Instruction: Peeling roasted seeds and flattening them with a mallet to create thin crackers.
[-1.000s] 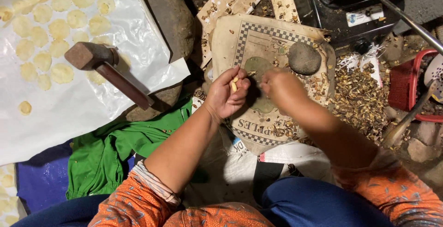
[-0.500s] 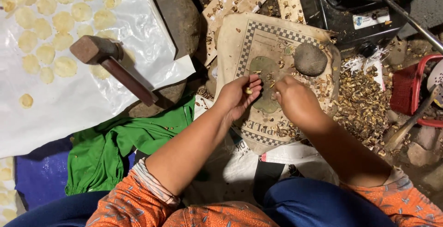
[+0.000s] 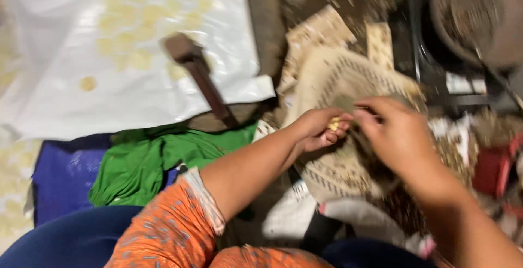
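The left hand pinches a small yellow kernel at its fingertips, the right hand touching just beside it, its own grip unclear.

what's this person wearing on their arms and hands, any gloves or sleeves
No gloves: both the left hand and the right hand are bare, and no rings or watch show, though the picture is blurred. The left arm has a short orange patterned sleeve with a pale edge band, ending near the elbow. The right forearm is bare; its sleeve is out of view.
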